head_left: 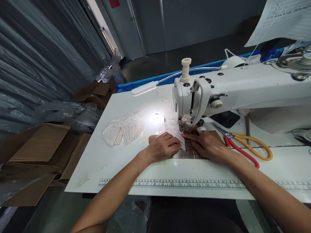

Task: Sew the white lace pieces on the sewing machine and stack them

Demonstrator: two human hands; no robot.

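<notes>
Pressing on the lace strip (180, 139), our left hand (163, 148) and right hand (209, 144) lie flat, fingers (174, 141) stretched out and gripping nothing (just pinning it down); the strip lies on the worktop (116, 161) under the needle of the sewing machine (243, 87), with scissors (244, 144) just right of our right hand

Before you stands a white table (116, 168). On your left hangs grey plastic sheeting (36, 58), with flat cardboard boxes (39, 145) below it. Ahead you see a grey wall (194, 22) and a dark floor (170, 61). A small lamp (144, 88) lights the table.
</notes>
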